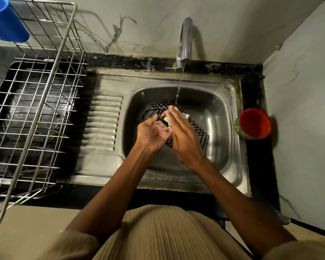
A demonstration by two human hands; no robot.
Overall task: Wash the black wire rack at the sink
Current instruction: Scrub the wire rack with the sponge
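while water runs from the tap (185, 42), the right hand (184, 136) is held over the sink (223, 117) with its fingers straight and close together, their tips reaching into the thin stream. a pale, soapy scrub pad (167, 120) is seen just under those fingers, though whether it is pressed or merely covered cannot be told. the left hand (153, 135) is turned palm up beside it, fingers loosely spread and relaxed, resting against the near edge of the black wire rack (197, 128); a firm grip on the wires is not shown. the two hands are nearly touching at the middle of the rack.

the black wire rack is found inside the steel basin, tilted, its zigzag wires showing behind and to the right of the hands.

a ribbed draining board (103, 121) is formed into the steel to the left of the basin. further left, a large metal dish rack (45, 94) is set on the dark bench (255, 166), and a blue cup (4, 21) is hung at its far corner. on the bench to the right of the sink, a red-lined cup (253, 123) with a green patterned outside is placed near the wall. a ribbed beige garment (163, 235) is seen at the bottom edge.
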